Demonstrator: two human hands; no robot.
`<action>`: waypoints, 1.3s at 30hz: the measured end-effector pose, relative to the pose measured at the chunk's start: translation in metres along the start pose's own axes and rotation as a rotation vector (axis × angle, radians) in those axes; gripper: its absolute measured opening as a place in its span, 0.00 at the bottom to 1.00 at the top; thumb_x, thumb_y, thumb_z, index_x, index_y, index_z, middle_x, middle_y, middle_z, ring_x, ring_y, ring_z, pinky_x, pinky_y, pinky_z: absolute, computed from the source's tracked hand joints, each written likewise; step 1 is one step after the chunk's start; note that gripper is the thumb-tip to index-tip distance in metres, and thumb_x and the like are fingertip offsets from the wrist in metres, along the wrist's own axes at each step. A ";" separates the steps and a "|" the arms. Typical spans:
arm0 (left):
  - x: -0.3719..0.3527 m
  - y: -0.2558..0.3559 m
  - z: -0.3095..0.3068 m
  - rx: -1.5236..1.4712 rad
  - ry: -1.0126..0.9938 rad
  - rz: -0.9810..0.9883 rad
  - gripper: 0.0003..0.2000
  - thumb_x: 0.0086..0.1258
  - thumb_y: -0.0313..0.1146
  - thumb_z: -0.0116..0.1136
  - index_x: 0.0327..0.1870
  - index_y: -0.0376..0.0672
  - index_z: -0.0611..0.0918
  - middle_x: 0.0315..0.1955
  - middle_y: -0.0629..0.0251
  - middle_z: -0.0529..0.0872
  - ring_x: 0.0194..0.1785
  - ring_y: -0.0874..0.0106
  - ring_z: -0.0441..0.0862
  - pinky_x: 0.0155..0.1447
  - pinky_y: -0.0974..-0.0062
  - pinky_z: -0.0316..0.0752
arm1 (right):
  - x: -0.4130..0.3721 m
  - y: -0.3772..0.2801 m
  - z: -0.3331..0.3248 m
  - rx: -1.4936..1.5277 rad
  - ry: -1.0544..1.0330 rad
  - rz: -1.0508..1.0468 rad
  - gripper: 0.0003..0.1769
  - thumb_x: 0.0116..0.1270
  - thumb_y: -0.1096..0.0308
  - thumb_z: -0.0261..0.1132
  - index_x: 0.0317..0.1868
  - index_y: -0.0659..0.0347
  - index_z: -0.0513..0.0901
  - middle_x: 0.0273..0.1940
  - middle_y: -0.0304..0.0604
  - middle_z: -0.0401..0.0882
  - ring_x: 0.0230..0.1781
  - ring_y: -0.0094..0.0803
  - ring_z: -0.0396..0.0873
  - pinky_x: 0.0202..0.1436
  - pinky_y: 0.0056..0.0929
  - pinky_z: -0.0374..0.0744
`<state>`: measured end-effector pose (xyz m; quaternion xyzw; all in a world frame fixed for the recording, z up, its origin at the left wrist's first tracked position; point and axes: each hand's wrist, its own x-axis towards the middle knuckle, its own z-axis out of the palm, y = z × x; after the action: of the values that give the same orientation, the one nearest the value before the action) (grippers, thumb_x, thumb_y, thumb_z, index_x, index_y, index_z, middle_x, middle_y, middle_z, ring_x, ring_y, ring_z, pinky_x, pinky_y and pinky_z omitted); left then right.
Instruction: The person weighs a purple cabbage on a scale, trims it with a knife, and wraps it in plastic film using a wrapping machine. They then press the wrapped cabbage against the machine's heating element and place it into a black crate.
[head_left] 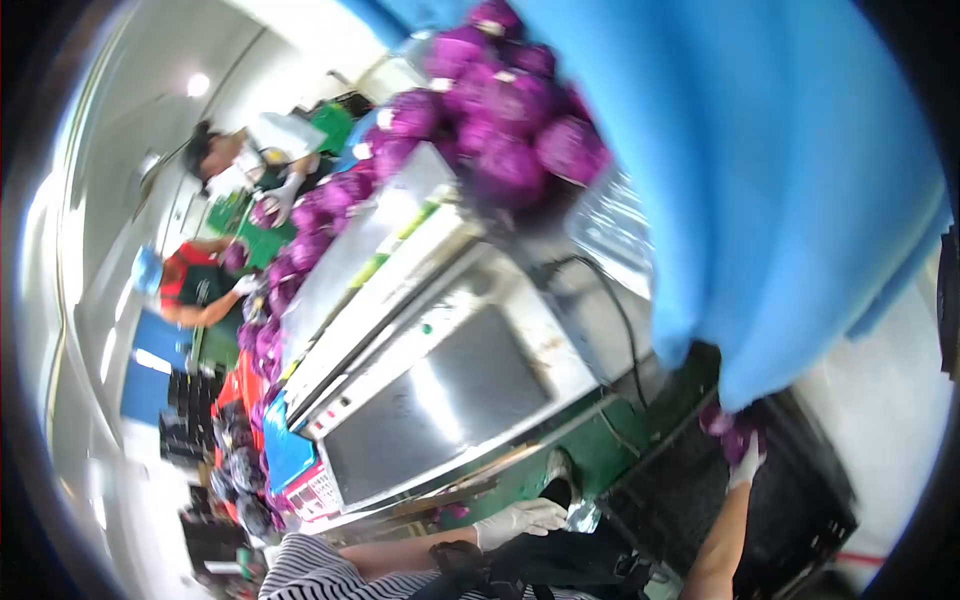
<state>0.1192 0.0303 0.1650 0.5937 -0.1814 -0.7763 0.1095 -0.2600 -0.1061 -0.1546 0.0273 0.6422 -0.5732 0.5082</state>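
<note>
At the lower right, my right hand (748, 462) in a white glove has its fingers on a purple cabbage (735, 432), low at the far side of a black crate (665, 480). My left hand (525, 520), also gloved, hangs low in front of my body, its fingers loosely stretched and nothing visible in them. Beside its fingertips is a crumpled piece of clear plastic (583, 516). A wrapping machine with a dark flat plate (435, 405) stands ahead of me. Heaped purple cabbages (510, 110) lie behind and along it.
A large blue sheet or sleeve (760, 180) covers the upper right. Two people, one in a blue cap (147, 270) and one with dark hair (205, 150), handle cabbages across the heap. A cable (625, 320) hangs beside the machine. Black crates (190, 410) are stacked at the left.
</note>
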 end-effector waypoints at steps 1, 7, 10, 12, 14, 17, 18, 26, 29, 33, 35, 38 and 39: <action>-0.009 0.009 0.003 -0.017 0.015 0.051 0.23 0.75 0.50 0.45 0.61 0.42 0.72 0.58 0.64 0.76 0.64 0.73 0.71 0.67 0.70 0.63 | 0.004 -0.001 -0.003 -0.034 0.038 -0.013 0.42 0.62 0.56 0.68 0.70 0.61 0.57 0.63 0.50 0.66 0.59 0.40 0.72 0.60 0.41 0.76; -0.079 0.061 -0.009 0.110 -0.204 0.236 0.22 0.77 0.46 0.42 0.64 0.41 0.70 0.58 0.61 0.76 0.65 0.72 0.70 0.68 0.70 0.63 | -0.136 -0.108 0.043 -0.740 -0.577 -0.114 0.17 0.68 0.59 0.58 0.48 0.64 0.79 0.47 0.48 0.81 0.48 0.33 0.79 0.49 0.30 0.76; -0.117 0.077 -0.028 0.130 -0.249 0.356 0.22 0.78 0.44 0.41 0.65 0.42 0.69 0.59 0.60 0.74 0.66 0.71 0.68 0.69 0.69 0.62 | -0.254 -0.194 0.099 -0.823 -1.273 0.089 0.24 0.71 0.53 0.55 0.51 0.68 0.79 0.47 0.47 0.83 0.47 0.34 0.82 0.47 0.29 0.78; -0.130 0.070 -0.050 0.110 -0.333 0.498 0.22 0.78 0.44 0.40 0.66 0.41 0.67 0.61 0.60 0.72 0.68 0.71 0.66 0.70 0.70 0.61 | -0.316 -0.236 0.145 -0.777 -1.540 -0.084 0.32 0.66 0.44 0.58 0.51 0.70 0.79 0.45 0.47 0.83 0.42 0.32 0.81 0.45 0.28 0.76; -0.153 0.074 -0.058 0.063 -0.272 0.530 0.22 0.78 0.44 0.42 0.64 0.39 0.69 0.59 0.59 0.74 0.66 0.71 0.68 0.69 0.71 0.61 | -0.367 -0.250 0.206 -0.491 -1.516 -0.465 0.34 0.64 0.43 0.60 0.51 0.71 0.78 0.41 0.46 0.82 0.33 0.28 0.78 0.39 0.26 0.75; -0.184 0.071 -0.079 0.047 -0.240 0.567 0.21 0.77 0.43 0.43 0.63 0.37 0.70 0.57 0.59 0.76 0.65 0.70 0.69 0.69 0.71 0.61 | -0.397 -0.250 0.332 -0.485 -1.199 -0.892 0.28 0.63 0.73 0.64 0.64 0.63 0.68 0.54 0.41 0.75 0.54 0.30 0.74 0.57 0.29 0.72; -0.204 0.074 -0.086 0.036 -0.219 0.595 0.21 0.77 0.42 0.43 0.63 0.37 0.70 0.57 0.59 0.76 0.64 0.70 0.70 0.68 0.71 0.61 | -0.404 -0.248 0.378 -0.490 -1.112 -1.060 0.32 0.62 0.75 0.64 0.67 0.62 0.64 0.58 0.44 0.72 0.58 0.31 0.71 0.61 0.30 0.70; -0.254 0.019 -0.161 -0.161 0.035 0.830 0.20 0.75 0.37 0.45 0.62 0.34 0.71 0.56 0.55 0.78 0.62 0.67 0.72 0.66 0.69 0.63 | -0.359 -0.235 0.573 -1.275 -0.464 -1.394 0.61 0.40 0.46 0.76 0.72 0.52 0.53 0.70 0.56 0.53 0.67 0.57 0.61 0.66 0.49 0.66; -0.268 -0.004 -0.168 -0.262 0.332 0.748 0.20 0.75 0.42 0.46 0.61 0.37 0.72 0.56 0.57 0.78 0.60 0.68 0.75 0.62 0.73 0.68 | -0.302 -0.226 0.608 -0.904 -0.950 -1.198 0.44 0.43 0.59 0.79 0.60 0.65 0.71 0.60 0.53 0.71 0.58 0.41 0.73 0.66 0.37 0.68; -0.263 -0.014 -0.161 -0.362 0.455 0.933 0.20 0.75 0.44 0.48 0.59 0.39 0.74 0.52 0.61 0.80 0.58 0.73 0.76 0.60 0.74 0.69 | -0.304 -0.231 0.596 -0.750 -0.852 -1.305 0.32 0.53 0.64 0.75 0.56 0.68 0.75 0.50 0.44 0.78 0.48 0.31 0.75 0.58 0.29 0.72; -0.264 -0.014 -0.155 -0.414 0.470 0.952 0.22 0.76 0.46 0.46 0.60 0.38 0.73 0.51 0.60 0.80 0.58 0.72 0.76 0.62 0.73 0.68 | -0.320 -0.241 0.585 -0.564 -0.935 -0.832 0.42 0.56 0.58 0.73 0.66 0.66 0.64 0.61 0.49 0.69 0.59 0.40 0.71 0.62 0.40 0.71; -0.263 -0.011 -0.149 -0.462 0.508 0.958 0.21 0.75 0.46 0.47 0.58 0.38 0.75 0.50 0.61 0.81 0.57 0.73 0.76 0.61 0.74 0.68 | -0.389 -0.247 0.561 -0.472 -1.045 -0.808 0.41 0.60 0.60 0.70 0.70 0.60 0.60 0.64 0.50 0.64 0.61 0.41 0.68 0.63 0.44 0.70; -0.261 -0.009 -0.149 -0.447 0.517 0.947 0.21 0.75 0.45 0.48 0.58 0.38 0.75 0.50 0.61 0.81 0.57 0.73 0.76 0.61 0.74 0.68 | -0.411 -0.248 0.555 -0.446 -1.145 -0.795 0.40 0.62 0.61 0.68 0.70 0.59 0.59 0.65 0.49 0.63 0.62 0.42 0.67 0.64 0.45 0.69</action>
<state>0.3335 0.1162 0.3575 0.5807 -0.2263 -0.4921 0.6078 0.1293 -0.3898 0.3987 -0.6159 0.3389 -0.4944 0.5113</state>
